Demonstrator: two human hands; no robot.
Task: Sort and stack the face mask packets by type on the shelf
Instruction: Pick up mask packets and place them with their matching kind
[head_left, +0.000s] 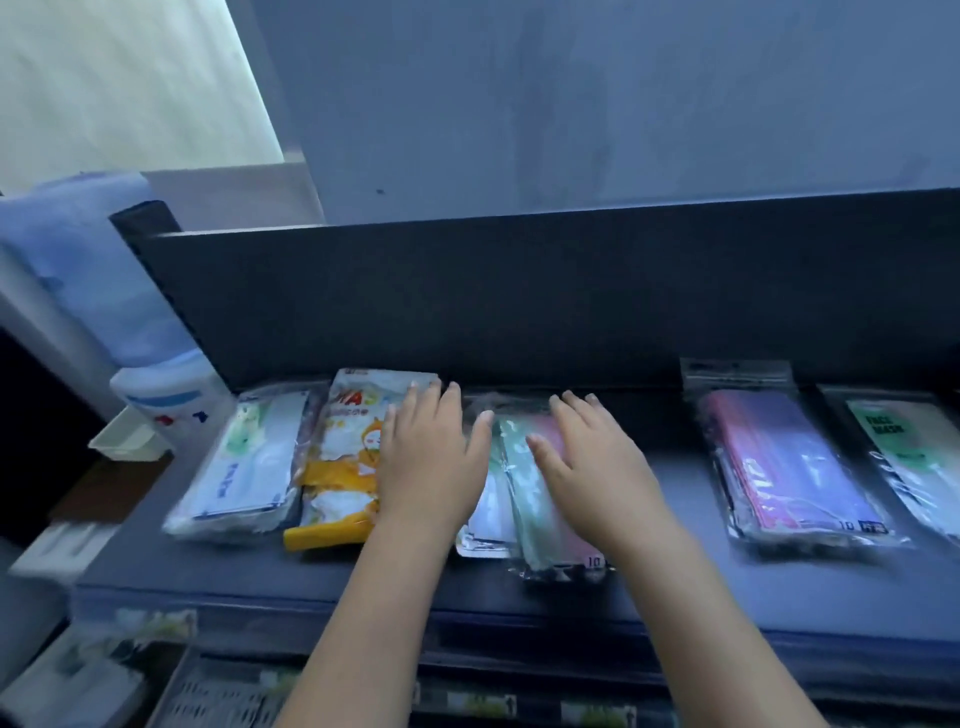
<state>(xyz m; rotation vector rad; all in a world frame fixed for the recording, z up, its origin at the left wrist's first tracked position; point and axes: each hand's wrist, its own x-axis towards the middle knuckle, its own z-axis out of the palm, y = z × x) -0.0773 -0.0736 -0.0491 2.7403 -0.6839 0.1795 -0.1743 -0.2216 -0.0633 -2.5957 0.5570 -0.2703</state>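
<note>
Hands (431, 457) flat on glossy packets (530, 499)

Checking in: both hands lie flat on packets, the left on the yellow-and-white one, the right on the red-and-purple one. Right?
Not quite. The head view shows the right hand flat on the green-and-pink packet; the red-and-purple packet lies untouched further right. The left hand is on the yellow-and-white packet.

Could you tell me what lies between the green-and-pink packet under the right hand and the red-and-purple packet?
Nothing: in the head view, only bare shelf shows between the green-and-pink packet and the red-and-purple packet.
</note>
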